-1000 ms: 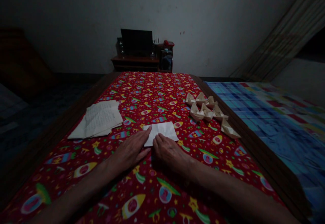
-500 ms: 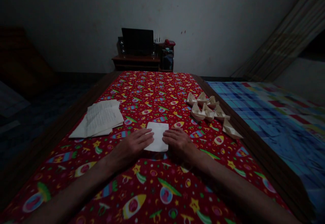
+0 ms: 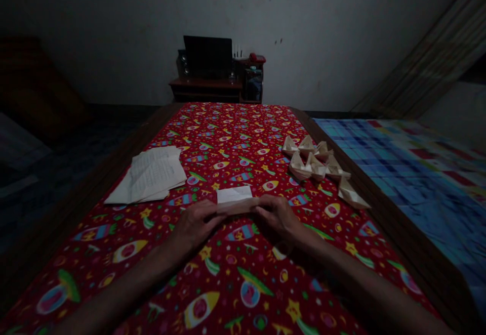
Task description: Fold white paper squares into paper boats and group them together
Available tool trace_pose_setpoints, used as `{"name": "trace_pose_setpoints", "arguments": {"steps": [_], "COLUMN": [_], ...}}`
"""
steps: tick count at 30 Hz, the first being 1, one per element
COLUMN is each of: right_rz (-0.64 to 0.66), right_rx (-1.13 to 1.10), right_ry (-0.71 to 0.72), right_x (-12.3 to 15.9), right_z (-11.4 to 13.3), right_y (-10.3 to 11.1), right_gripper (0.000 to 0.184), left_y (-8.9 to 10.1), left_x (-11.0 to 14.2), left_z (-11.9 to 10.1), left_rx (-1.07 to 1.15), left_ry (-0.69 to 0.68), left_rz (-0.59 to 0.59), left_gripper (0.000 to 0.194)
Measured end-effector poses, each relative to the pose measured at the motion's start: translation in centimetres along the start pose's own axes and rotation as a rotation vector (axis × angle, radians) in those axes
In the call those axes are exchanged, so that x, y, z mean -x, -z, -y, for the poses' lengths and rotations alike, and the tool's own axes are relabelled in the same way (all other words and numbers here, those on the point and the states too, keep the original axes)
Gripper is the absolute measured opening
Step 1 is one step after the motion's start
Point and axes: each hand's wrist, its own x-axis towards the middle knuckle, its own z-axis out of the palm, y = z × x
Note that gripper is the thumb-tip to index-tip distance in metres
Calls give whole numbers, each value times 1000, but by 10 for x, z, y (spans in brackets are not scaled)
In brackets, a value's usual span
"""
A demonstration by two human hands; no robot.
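Observation:
A small white sheet of paper (image 3: 234,193) lies in the middle of the red patterned cloth, its near part folded up and over. My left hand (image 3: 199,219) pinches the left end of that folded edge between thumb and fingers. At the right end, my right hand (image 3: 277,212) grips the same edge, fingers bent. To the left rests a stack of written paper sheets (image 3: 154,173). Several folded paper boats (image 3: 313,165) stand grouped on the right, with one nearer paper boat (image 3: 351,194) by the table's edge.
The red cloth (image 3: 243,132) covers a long dark wooden table (image 3: 402,239). Beyond its far end, a monitor (image 3: 208,56) stands on a desk (image 3: 205,87) with a red telephone (image 3: 258,58) nearby. On the right lies a blue checked bedspread (image 3: 387,173).
Flat before, the paper now has its near edge lifted and folded away from me. My hands have gone from lying on its sides to pinching the fold's ends. The view has shifted slightly.

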Motion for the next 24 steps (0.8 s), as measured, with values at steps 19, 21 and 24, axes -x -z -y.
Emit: {"name": "trace_pose_setpoints", "arguments": {"steps": [19,21,24], "right_rz": [-3,7,13], "right_rx": [426,439,449], "right_ry": [-151,-158,-163], "right_x": [-21,-21,-22], "right_z": [23,24,24], "right_y": [-4,-4,-4], "right_gripper": [28,28,28], "left_y": [-11,-13,-13], "left_x": [-14,-14,-13], "left_z": [-6,-12,-22], "left_rx": [-377,-410,-490], "left_ry": [-13,-113,-191], "left_rz": [-70,-51,-34], "left_gripper": [33,32,35]}}
